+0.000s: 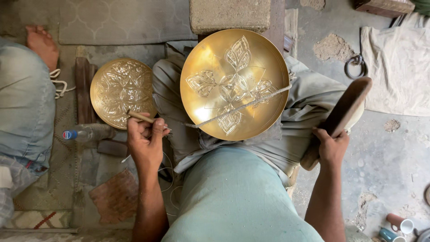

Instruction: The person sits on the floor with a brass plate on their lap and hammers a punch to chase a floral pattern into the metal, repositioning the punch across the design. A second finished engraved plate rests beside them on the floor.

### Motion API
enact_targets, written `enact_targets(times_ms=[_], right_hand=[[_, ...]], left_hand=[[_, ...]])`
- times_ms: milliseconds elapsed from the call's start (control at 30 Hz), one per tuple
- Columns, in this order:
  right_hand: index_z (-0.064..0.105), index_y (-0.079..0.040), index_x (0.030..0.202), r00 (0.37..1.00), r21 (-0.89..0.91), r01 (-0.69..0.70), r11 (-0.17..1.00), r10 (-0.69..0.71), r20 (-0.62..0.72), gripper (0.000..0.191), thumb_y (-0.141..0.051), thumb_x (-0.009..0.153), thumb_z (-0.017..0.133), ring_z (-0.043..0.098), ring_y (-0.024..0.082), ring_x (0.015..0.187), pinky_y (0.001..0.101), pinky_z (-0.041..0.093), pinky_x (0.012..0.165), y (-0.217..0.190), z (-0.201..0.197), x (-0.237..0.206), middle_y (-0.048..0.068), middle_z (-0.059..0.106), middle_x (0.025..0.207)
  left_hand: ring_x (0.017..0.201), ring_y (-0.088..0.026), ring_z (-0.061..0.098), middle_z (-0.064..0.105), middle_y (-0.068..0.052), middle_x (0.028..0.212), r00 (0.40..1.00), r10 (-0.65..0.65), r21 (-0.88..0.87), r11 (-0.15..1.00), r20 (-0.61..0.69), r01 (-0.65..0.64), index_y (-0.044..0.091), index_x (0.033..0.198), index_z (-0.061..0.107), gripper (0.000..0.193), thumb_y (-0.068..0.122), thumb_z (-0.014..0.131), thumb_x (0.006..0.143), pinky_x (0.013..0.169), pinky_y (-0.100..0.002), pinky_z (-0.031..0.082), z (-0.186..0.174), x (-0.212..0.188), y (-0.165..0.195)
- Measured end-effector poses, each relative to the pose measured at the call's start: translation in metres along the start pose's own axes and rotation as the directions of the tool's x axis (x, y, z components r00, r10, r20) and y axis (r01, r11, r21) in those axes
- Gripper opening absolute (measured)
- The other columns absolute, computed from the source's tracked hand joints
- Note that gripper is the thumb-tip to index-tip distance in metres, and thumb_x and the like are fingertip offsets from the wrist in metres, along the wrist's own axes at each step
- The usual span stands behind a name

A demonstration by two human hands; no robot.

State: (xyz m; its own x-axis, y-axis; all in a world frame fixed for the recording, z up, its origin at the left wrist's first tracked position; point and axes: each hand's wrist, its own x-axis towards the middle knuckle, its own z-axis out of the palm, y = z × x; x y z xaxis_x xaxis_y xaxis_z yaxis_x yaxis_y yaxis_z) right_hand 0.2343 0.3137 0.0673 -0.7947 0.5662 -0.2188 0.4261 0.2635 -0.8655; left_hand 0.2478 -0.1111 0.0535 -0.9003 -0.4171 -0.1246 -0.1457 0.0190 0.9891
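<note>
1. Far left: another person's leg in blue cloth (22, 103), bare foot (41, 42) on the mat.
2. Plastic bottle (87, 133) lies on its side left of the left hand; blue cap, blue-and-red label band near the cap. Contents cannot be told.
3. Small brass plate (122, 92), fully engraved, lies flat on the floor just beside the wearer's knee. Nothing in it.
4. Left hand (145, 139) is closed around a thin punch (141, 117), held near that plate's lower rim.
5. Large brass bowl (234, 84) rests on the lap, centre frame; flower pattern partly engraved. A cord (244, 106) crosses its face.
6. Right hand (331, 145) is clamped on a wooden mallet (340, 117), raised right of the bowl, apart from it.
7. Upper right: iron ring (356, 65), pale cloth (396, 67).
8. Bottom right: two cups (396, 226); contents not visible.
</note>
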Motion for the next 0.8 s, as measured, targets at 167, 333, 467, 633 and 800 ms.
enact_targets(times_ms=[167, 333, 467, 633, 800], right_hand=[[0.067, 0.003, 0.096, 1.0, -0.059, 0.005, 0.998, -0.005, -0.011, 0.025, -0.012, 0.08, 0.079, 0.064, 0.016, 0.077, 0.03, 0.053, 0.074, -0.015, 0.003, -0.001, 0.007, 0.07, 0.088], [0.07, 0.003, 0.102, 0.997, -0.025, 0.066, 0.997, -0.067, -0.036, 0.029, -0.011, 0.079, 0.08, 0.065, 0.015, 0.082, 0.0302, 0.054, 0.079, -0.012, -0.001, -0.004, 0.006, 0.071, 0.092], [0.069, 0.003, 0.103, 0.998, -0.032, 0.048, 0.998, -0.049, -0.04, 0.029, -0.011, 0.08, 0.08, 0.065, 0.015, 0.082, 0.0302, 0.054, 0.08, -0.005, -0.003, 0.006, 0.006, 0.071, 0.093], [0.069, 0.003, 0.104, 0.999, -0.009, 0.035, 0.999, -0.035, -0.032, 0.03, -0.011, 0.081, 0.081, 0.064, 0.015, 0.085, 0.0294, 0.054, 0.082, 0.006, 0.005, 0.025, 0.006, 0.07, 0.096], [0.068, 0.003, 0.108, 0.997, -0.076, -0.078, 0.994, 0.08, 0.014, 0.033, -0.015, 0.085, 0.082, 0.064, 0.015, 0.085, 0.0309, 0.053, 0.081, 0.016, 0.003, 0.045, 0.007, 0.07, 0.098]], left_hand=[[0.083, -0.012, 0.071, 0.071, -0.011, 0.097, 0.995, 0.07, 0.038, 0.997, 0.064, -0.072, -0.004, 0.123, 0.05, 0.033, 0.011, 0.069, 0.101, 0.073, -0.028, 0.065, 0.019, -0.004, 0.008], [0.085, -0.012, 0.072, 0.071, -0.01, 0.096, 0.985, 0.071, 0.052, 0.995, 0.156, -0.08, -0.004, 0.117, 0.054, 0.027, 0.015, 0.067, 0.103, 0.073, -0.029, 0.066, 0.039, -0.004, 0.021], [0.085, -0.012, 0.073, 0.071, -0.009, 0.095, 0.975, 0.027, 0.062, 0.997, 0.22, -0.042, -0.003, 0.116, 0.055, 0.025, 0.016, 0.067, 0.103, 0.073, -0.028, 0.066, 0.059, 0.006, 0.028], [0.08, -0.015, 0.078, 0.077, -0.01, 0.095, 0.952, -0.038, 0.193, 0.981, 0.304, -0.022, -0.001, 0.118, 0.055, 0.027, 0.014, 0.067, 0.099, 0.066, -0.029, 0.064, 0.098, 0.038, 0.029], [0.078, -0.016, 0.079, 0.077, -0.011, 0.091, 0.914, 0.073, 0.167, 0.974, 0.4, -0.151, 0.003, 0.127, 0.052, 0.034, 0.015, 0.07, 0.1, 0.067, -0.029, 0.062, 0.152, 0.081, 0.02]])
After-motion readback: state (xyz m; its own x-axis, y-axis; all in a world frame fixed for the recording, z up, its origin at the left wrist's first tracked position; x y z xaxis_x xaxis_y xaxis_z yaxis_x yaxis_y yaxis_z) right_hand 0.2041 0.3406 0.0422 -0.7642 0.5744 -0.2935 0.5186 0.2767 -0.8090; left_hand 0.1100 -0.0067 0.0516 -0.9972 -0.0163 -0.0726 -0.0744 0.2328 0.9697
